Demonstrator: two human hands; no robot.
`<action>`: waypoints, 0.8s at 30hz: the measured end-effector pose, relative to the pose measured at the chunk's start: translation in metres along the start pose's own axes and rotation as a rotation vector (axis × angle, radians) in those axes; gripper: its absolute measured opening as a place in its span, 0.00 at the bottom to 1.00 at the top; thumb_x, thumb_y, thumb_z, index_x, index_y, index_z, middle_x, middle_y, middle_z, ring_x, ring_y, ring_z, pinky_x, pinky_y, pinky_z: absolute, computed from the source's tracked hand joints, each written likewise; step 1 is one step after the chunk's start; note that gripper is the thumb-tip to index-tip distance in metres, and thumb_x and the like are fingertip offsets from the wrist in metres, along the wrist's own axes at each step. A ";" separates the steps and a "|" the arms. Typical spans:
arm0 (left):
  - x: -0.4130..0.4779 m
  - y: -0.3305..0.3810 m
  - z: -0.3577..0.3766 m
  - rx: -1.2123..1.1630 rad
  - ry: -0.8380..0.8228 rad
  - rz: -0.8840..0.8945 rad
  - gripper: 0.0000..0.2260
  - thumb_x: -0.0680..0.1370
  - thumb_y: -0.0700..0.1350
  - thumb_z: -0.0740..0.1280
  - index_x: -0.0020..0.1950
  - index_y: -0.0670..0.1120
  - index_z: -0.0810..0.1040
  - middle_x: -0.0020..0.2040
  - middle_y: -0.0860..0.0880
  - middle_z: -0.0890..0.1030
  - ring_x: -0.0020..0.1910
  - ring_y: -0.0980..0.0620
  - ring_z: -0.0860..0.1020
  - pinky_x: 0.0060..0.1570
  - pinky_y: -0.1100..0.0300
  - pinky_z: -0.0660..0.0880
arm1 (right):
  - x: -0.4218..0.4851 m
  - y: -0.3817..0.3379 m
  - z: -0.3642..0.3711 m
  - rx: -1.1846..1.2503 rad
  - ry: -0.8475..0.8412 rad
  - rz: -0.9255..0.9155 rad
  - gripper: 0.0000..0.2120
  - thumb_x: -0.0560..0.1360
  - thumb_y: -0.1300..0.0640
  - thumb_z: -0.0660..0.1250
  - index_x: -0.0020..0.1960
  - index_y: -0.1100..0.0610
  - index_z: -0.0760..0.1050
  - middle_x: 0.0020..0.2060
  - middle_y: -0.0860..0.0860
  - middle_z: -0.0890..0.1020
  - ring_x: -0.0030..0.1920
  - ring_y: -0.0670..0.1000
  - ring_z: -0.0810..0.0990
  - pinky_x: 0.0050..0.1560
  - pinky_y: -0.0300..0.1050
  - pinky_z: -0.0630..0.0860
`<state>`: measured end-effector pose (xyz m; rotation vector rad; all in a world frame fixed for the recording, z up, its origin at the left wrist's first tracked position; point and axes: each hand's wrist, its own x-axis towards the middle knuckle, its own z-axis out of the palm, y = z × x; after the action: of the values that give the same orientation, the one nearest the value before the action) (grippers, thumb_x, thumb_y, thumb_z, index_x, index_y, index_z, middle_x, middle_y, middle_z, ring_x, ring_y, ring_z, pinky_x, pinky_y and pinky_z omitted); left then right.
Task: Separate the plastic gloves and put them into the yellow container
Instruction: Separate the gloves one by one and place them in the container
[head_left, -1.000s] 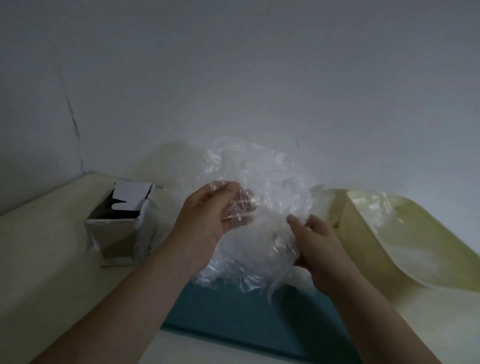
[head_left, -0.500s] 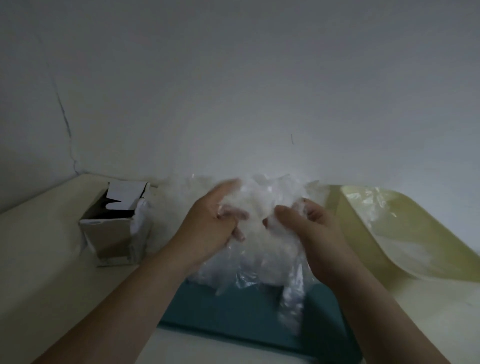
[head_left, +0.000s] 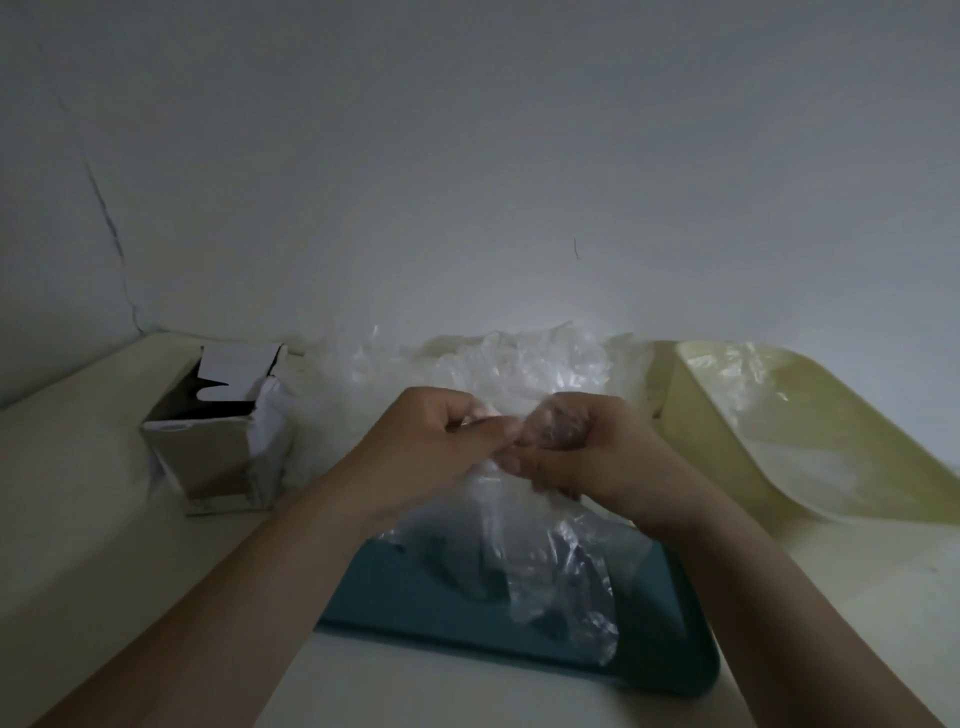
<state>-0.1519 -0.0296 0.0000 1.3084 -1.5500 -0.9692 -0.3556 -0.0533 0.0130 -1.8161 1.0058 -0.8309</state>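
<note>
Pale cream desk (head_left: 78, 545) under a grey wall: the left hand (head_left: 431, 447) and right hand (head_left: 582, 452) pinch the crumpled clear plastic gloves (head_left: 519, 374) above a teal tray (head_left: 415, 597), fingers closed on film. Separation seems underway; next, peel one free toward the shallow yellow plastic container (head_left: 883, 457) at right.

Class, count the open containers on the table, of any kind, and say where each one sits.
3: a cardboard box at the left, a teal tray under the hands, and a yellow container at the right. The glove pile may hide others.

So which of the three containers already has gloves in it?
The yellow container on the right: clear plastic lies inside. The cardboard box looks dark inside; the teal tray only sits under the held glove.
</note>
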 end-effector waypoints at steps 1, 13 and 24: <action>0.002 -0.003 -0.003 0.001 0.026 -0.015 0.15 0.78 0.53 0.75 0.38 0.43 0.83 0.32 0.51 0.78 0.33 0.53 0.76 0.37 0.61 0.72 | 0.001 0.000 -0.002 0.018 0.020 0.021 0.12 0.71 0.59 0.81 0.47 0.62 0.80 0.31 0.59 0.82 0.29 0.55 0.78 0.32 0.47 0.77; 0.011 0.000 -0.011 -0.236 0.432 -0.159 0.12 0.83 0.54 0.68 0.46 0.50 0.86 0.41 0.53 0.87 0.38 0.56 0.83 0.37 0.60 0.76 | 0.011 0.015 -0.012 0.451 0.524 0.141 0.09 0.79 0.57 0.73 0.51 0.63 0.79 0.34 0.56 0.81 0.30 0.53 0.77 0.33 0.46 0.79; 0.001 -0.001 -0.009 -0.099 -0.013 0.031 0.13 0.82 0.51 0.70 0.44 0.42 0.85 0.42 0.40 0.85 0.40 0.51 0.80 0.45 0.53 0.76 | -0.006 0.002 -0.033 0.352 -0.075 0.152 0.23 0.68 0.51 0.82 0.61 0.56 0.83 0.55 0.60 0.86 0.57 0.63 0.85 0.58 0.54 0.83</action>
<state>-0.1433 -0.0309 0.0017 1.2086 -1.5086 -1.0236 -0.3870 -0.0604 0.0235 -1.4440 0.8753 -0.7849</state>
